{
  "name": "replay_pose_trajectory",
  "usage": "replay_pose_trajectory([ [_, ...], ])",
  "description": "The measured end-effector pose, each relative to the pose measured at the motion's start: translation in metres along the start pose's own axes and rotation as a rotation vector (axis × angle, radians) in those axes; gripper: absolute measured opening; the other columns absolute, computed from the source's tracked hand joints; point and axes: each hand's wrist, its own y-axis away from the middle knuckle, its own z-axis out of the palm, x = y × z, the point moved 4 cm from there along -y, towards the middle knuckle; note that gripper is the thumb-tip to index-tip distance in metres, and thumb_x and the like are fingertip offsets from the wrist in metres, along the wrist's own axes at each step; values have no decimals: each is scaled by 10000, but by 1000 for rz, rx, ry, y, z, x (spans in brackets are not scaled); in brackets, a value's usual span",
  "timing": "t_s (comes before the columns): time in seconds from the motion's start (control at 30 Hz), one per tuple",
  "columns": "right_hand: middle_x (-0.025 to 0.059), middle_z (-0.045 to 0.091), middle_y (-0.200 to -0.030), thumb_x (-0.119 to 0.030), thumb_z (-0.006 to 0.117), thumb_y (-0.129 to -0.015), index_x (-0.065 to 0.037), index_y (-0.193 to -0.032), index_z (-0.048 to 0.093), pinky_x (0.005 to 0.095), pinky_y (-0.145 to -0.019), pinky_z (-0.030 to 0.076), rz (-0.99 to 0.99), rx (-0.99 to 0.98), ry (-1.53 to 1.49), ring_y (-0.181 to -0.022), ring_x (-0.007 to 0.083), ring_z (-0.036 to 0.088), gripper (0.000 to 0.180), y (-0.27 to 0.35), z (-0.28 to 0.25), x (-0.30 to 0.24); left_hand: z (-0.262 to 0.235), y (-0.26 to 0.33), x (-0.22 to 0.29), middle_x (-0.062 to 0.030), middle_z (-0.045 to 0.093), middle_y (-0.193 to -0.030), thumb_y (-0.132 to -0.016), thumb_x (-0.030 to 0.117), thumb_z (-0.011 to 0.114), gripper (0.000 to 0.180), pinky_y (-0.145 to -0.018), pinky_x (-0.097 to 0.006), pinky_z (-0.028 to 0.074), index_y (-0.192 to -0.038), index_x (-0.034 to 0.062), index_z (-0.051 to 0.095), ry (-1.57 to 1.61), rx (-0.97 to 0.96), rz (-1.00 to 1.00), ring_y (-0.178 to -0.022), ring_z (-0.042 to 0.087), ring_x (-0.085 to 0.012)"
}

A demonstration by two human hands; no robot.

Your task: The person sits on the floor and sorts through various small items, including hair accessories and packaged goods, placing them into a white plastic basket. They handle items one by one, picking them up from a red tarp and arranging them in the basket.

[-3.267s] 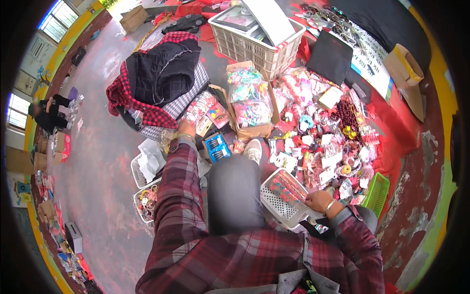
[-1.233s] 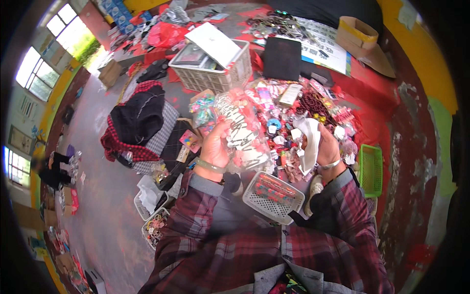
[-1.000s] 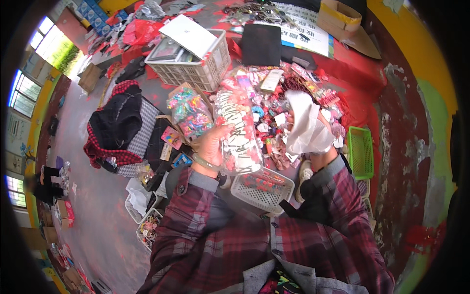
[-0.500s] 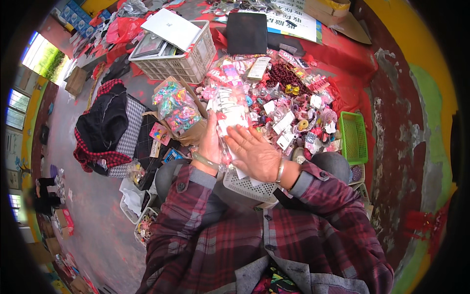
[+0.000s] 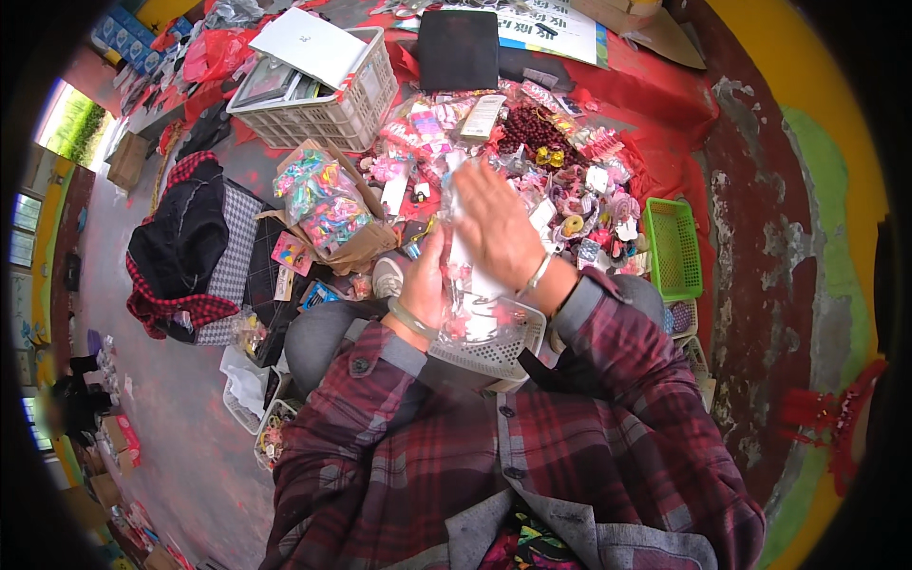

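Note:
A clear plastic bag (image 5: pixel 467 306) with white cards and small pink and red pieces inside stands tilted between my hands, above my lap. My left hand (image 5: pixel 426 287) holds the bag along its left side; its thumb points up and the other fingers are hidden behind the bag. My right hand (image 5: pixel 502 226) lies against the front of the bag, fingers stretched out and close together, slightly blurred. Below the bag, a white perforated plastic basket (image 5: pixel 513 344) sits between my knees. A heap of hair accessories (image 5: pixel 579 204) spreads just beyond my hands.
Left of the heap stands an open cardboard box (image 5: pixel 356 242) with a bag of colourful pieces. Behind it is a white crate (image 5: pixel 366 114) holding flat items. A green basket (image 5: pixel 673 249) stands on the right. Dark and red-checked clothing (image 5: pixel 180 247) lies at left.
My right hand has moved up along the bag, and its fingers have drawn closer together. The bag and my left hand have come lower, nearer the basket. The view has shifted slightly.

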Motion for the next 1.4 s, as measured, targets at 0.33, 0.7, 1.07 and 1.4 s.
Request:
replay_pose_trajectory([
  [0.33,178,333,-1416,-317,505,-880,-15,-1369,328,458,-1086,223,-135,-82,-134,-1329,310,299,601,14,3,-45,-12,0,12,-104,585,-1114,-951,394,400,440,-903,-356,466,-1227,61,478,79,39,18,-1024,580,-229],
  [0.7,237,336,-1391,-288,503,-886,22,-1353,333,464,-1081,234,-100,-123,-201,-1319,370,291,586,35,5,-52,-21,-5,13,-111,573,-1176,-942,441,403,515,-899,-381,472,-1268,47,462,100,28,13,-1044,577,-249],
  [1.07,219,392,-1363,-276,421,-930,5,-1341,367,455,-1089,211,78,49,-28,-1305,350,328,501,-7,-11,-6,3,7,-7,-139,503,-1270,-970,408,341,520,-988,-395,405,-1327,32,378,-46,17,-104,-1143,519,-262],
  [1.4,218,332,-1401,-288,536,-850,5,-1357,341,459,-1068,248,-133,-159,-231,-1307,340,323,618,44,4,-66,-15,-5,29,-132,542,-1232,-927,505,378,583,-943,-453,438,-1295,57,440,113,38,44,-1069,561,-301],
])
